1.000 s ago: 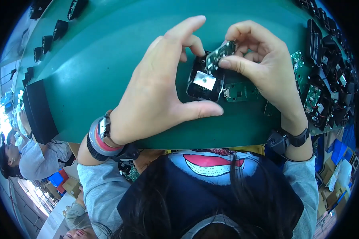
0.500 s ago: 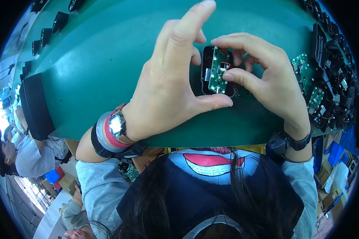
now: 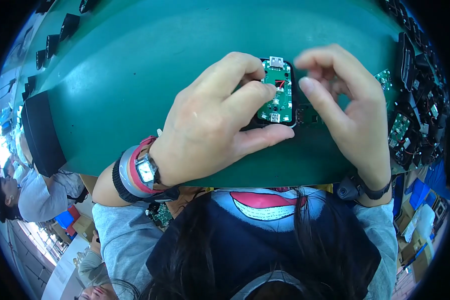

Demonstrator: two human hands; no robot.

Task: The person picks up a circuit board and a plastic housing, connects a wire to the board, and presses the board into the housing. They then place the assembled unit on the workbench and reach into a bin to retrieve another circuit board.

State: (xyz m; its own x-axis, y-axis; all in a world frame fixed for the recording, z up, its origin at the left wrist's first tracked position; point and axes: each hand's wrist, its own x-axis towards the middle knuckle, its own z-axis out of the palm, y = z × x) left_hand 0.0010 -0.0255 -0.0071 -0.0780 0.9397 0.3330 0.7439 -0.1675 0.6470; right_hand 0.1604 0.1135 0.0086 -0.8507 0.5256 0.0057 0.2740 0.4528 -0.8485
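A green circuit board lies face up in a black plastic housing on the table in front of me. It has metal sockets at its far and near ends and a short red wire near the middle. My left hand grips the housing from the left: one finger presses on the board, others curl at the far left corner, and the thumb rests along the near edge. Just right of the housing, my right hand is empty, thumb and forefinger apart, its fingertips a little blurred.
Black housings and green boards with wires are heaped at the right. A large black case stands at the table's left edge, with several smaller black pieces beyond it. Other people sit at the left.
The board, tilted up in my right hand before, now lies flat in the housing. My right hand has let go and moved right. My left fingers have come down onto the board.
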